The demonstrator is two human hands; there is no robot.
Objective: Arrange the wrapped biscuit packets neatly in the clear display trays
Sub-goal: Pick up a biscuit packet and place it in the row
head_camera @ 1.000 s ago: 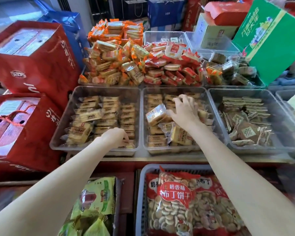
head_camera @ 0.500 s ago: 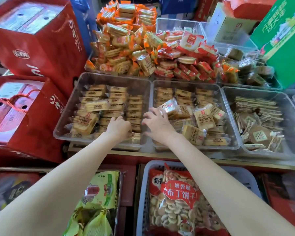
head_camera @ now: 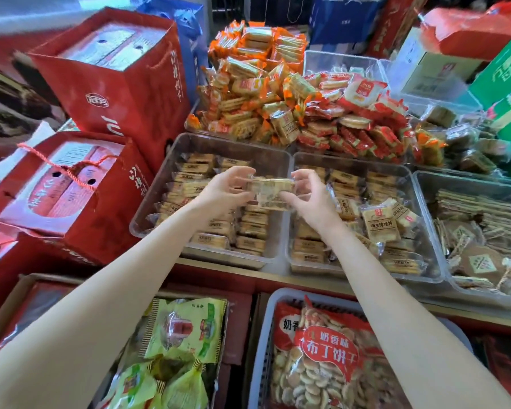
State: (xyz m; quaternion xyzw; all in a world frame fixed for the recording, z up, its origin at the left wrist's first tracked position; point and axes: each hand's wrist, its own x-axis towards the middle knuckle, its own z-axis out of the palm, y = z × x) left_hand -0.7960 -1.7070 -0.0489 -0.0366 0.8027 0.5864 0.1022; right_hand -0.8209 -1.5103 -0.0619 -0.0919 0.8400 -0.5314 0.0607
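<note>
Both hands hold a small stack of pale wrapped biscuit packets [head_camera: 270,191] in the air above the seam between two clear trays. My left hand [head_camera: 227,191] grips its left end and my right hand [head_camera: 310,196] pinches its right end. The left clear tray [head_camera: 157,202] holds rows of the same packets lying flat. In the middle clear tray [head_camera: 425,261] some packets lie in rows, and a few loose packets [head_camera: 379,224] lie tilted on top.
A third clear tray [head_camera: 425,184] at the right holds brown packets. Orange and red snack heaps [head_camera: 292,104] rise behind the trays. Red gift boxes [head_camera: 112,75] crowd the left. Below the shelf edge sit a crate with a biscuit bag [head_camera: 325,355] and green packets [head_camera: 183,329].
Both hands have risen from the front of the trays and come together, now holding a stack of packets between them. The view has shifted slightly.
</note>
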